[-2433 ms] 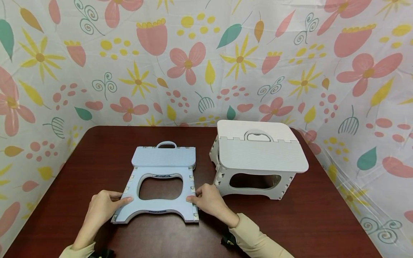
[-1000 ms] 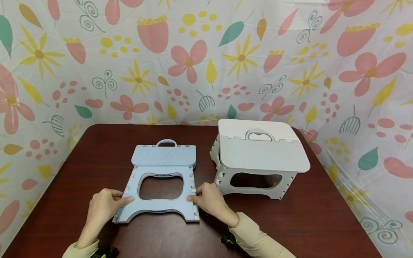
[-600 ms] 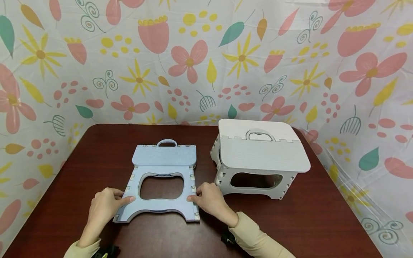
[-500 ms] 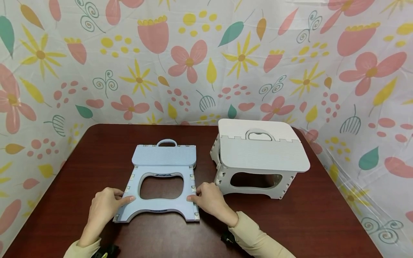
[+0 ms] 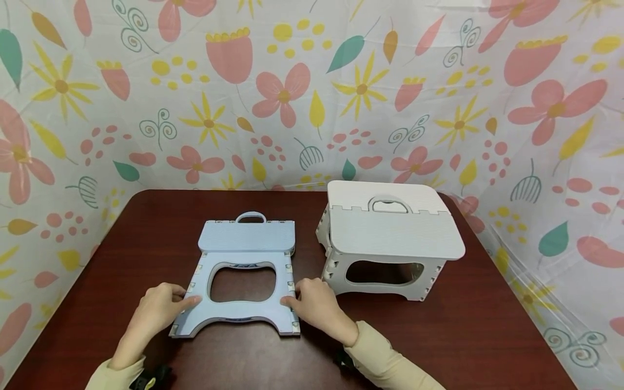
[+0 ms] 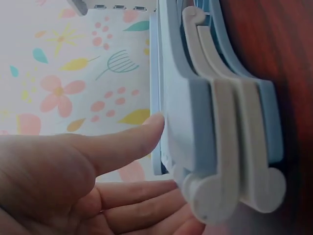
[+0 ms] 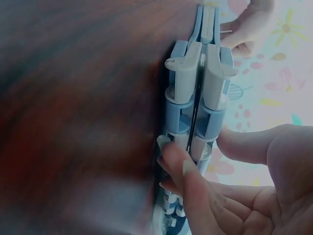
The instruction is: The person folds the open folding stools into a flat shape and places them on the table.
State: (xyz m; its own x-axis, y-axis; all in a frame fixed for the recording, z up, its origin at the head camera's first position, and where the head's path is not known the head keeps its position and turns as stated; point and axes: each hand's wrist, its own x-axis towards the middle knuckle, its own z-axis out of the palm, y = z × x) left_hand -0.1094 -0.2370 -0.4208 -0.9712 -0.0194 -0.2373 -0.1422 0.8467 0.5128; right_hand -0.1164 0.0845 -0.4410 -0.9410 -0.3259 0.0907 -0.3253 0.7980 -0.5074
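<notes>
"Holding what, L & R?"

"Both hands grasping. L hand (image 5: 158, 309) pinches L edge of the light-blue plastic folding stool (image 5: 253, 310), thumb on top; R hand (image 5: 319, 306) same on R edge."

"Loc?"

"Folded flat on the dark red-brown wooden bench (image 5: 234, 363), L of the standing white plastic step stool (image 5: 395, 230), not touching it."

"Handling?"

"Prob. light for its size, stiff, not fragile; wt. can't be confirmed from pics. Smooth leg panel might slip a bit, textured seat less so. Off-white hinge arms (image 6: 227, 132) at the side could nip fingers, imo."

"Best hold?"

"Side edges, approx. where hands are, for 2-hand work. 1-hand carry: light-blue loop handle (image 5: 251, 214), far end."
</notes>
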